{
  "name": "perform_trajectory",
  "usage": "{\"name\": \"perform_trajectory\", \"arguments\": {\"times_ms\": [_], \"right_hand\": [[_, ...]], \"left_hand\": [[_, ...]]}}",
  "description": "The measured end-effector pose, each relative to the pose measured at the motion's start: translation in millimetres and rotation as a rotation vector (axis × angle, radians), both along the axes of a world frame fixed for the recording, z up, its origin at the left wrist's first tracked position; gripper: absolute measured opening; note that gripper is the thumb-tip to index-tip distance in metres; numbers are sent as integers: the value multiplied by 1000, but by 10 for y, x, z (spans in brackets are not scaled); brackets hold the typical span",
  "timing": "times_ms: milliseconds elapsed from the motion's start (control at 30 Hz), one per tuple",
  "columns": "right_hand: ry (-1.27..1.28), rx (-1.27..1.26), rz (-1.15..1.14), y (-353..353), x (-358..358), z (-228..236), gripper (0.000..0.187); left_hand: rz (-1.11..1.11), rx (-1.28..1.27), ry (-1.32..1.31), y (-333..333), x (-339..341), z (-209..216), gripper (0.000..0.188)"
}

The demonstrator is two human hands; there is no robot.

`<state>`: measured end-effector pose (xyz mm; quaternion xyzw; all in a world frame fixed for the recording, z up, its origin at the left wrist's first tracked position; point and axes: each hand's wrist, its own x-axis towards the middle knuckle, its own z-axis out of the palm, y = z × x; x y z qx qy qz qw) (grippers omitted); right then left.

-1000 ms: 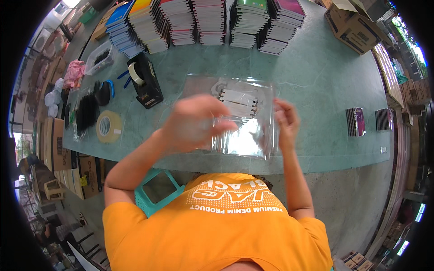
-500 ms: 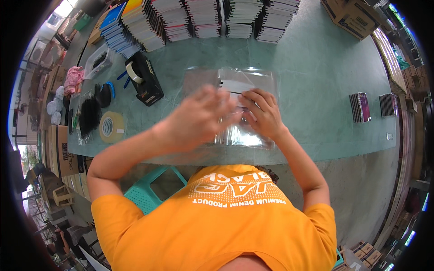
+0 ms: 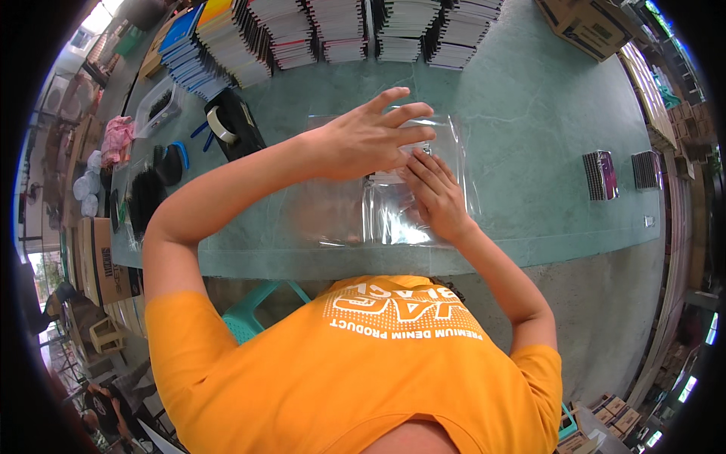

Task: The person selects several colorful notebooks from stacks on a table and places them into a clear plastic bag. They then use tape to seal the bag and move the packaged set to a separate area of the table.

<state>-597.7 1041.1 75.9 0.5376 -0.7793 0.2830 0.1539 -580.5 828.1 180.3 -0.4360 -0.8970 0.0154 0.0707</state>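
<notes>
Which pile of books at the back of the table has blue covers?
The pile of books farthest to the left, beside the black tape dispenser. Its covers are blue; the other piles along the back show white page edges with dark and reddish covers.

A clear plastic bag (image 3: 393, 204) lies flat on the green worktop (image 3: 529, 136), glossy and crinkled, with a small dark-and-white item inside near its top edge. Both hands cover its upper middle.

bag (image 3: 393, 204) on table (image 3: 529, 113) | book stacks (image 3: 340, 30) behind | tape dispenser (image 3: 234, 121) – left
</notes>
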Motion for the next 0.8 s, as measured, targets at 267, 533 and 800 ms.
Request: {"name": "perform_trajectory", "arguments": {"times_ms": [267,533,800], "right_hand": [[-191,-130,0,-51,2,-51,39],[156,-189,406,127,310,-380,36],[89,-22,152,183,-343,43,40]], "left_hand": [[75,-134,-214,166,-220,45,6],[156,-118,-230,111,-203,2,5],[64,-166,7,150,448,240,7]]}}
